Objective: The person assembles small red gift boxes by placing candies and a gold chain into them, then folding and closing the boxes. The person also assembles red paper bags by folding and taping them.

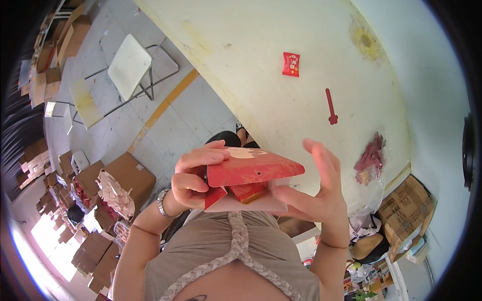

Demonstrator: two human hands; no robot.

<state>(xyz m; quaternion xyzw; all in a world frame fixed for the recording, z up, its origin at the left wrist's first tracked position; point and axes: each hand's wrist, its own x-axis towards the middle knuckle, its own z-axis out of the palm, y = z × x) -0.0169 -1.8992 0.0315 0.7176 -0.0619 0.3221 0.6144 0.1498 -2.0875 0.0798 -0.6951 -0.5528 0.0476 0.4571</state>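
A red cardboard box (pixel 256 170) with gold patterning and a pale inner face is held up in front of my chest. Its lid flap has a small hole and stands partly raised. Inside the gap lies a small red-and-gold packet (pixel 247 192). My left hand (pixel 193 173) grips the box at its left end, fingers over the top. At the opposite end is my right hand (pixel 321 188), fingers spread and raised off the lid, its slightly blurred thumb at the box's opening. The underside of the box is hidden.
On the pale table (pixel 251 60) lie a small red packet (pixel 291 64), a dark red stick with a flower-shaped end (pixel 330 107) and a clear bag of dark red pieces (pixel 370 163). A folding chair (pixel 129 66) and cardboard boxes (pixel 129 175) stand to the left.
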